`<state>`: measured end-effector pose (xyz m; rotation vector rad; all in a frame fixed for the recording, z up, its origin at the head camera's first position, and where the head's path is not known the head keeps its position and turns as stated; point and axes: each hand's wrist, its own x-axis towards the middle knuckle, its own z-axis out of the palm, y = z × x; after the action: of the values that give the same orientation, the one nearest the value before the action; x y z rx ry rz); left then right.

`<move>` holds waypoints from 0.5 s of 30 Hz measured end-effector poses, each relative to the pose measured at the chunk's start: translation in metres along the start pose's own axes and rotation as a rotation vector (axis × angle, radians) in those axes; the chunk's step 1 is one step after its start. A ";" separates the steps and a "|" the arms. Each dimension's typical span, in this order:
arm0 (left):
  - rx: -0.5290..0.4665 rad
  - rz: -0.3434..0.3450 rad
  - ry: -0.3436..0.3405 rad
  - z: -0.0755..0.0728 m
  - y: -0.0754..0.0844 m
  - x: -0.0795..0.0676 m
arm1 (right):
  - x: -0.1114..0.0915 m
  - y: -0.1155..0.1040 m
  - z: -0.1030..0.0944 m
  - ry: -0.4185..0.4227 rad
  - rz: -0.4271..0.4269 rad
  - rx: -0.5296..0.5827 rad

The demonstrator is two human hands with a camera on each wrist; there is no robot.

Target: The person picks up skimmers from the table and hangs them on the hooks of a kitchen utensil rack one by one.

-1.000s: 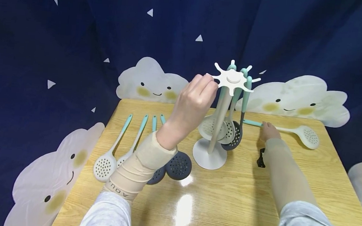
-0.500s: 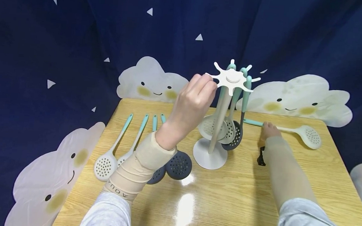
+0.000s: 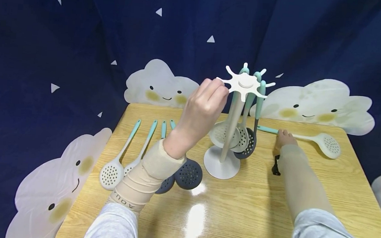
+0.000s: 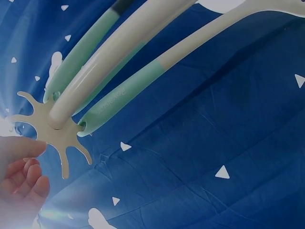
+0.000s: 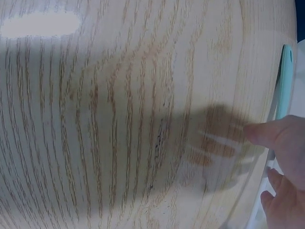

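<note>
A white utensil stand (image 3: 221,167) rises from the table, with a star-shaped hook top (image 3: 245,83). My left hand (image 3: 204,107) pinches one hook arm of that top between thumb and curled fingers, also visible in the left wrist view. Several utensils hang from it by mint handles, among them a dark skimmer (image 3: 251,147) and pale ones. My right hand (image 3: 285,139) holds a white skimmer (image 3: 329,145) lying on the table, at the shaft just past its mint handle (image 5: 286,81). The right fingertips are partly hidden in the head view.
Left of the stand lie white skimmers (image 3: 111,174) and dark skimmers (image 3: 189,174), partly under my left forearm. A small black piece (image 3: 276,166) shows by my right wrist. A dark blue curtain (image 3: 183,26) with cloud cut-outs stands behind the wooden table (image 3: 237,210).
</note>
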<state>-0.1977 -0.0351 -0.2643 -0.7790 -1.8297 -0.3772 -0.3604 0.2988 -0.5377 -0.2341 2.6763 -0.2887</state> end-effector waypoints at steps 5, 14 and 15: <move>-0.006 -0.003 0.002 -0.001 0.000 0.000 | 0.001 0.000 0.000 0.009 -0.013 -0.009; -0.012 -0.002 -0.007 -0.001 0.000 0.000 | -0.001 -0.006 -0.004 0.025 0.009 0.004; -0.012 -0.002 -0.008 -0.001 0.000 0.000 | -0.002 -0.007 -0.004 0.029 0.010 0.001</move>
<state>-0.1971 -0.0359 -0.2641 -0.7882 -1.8369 -0.3876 -0.3602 0.2933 -0.5316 -0.2174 2.7055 -0.2923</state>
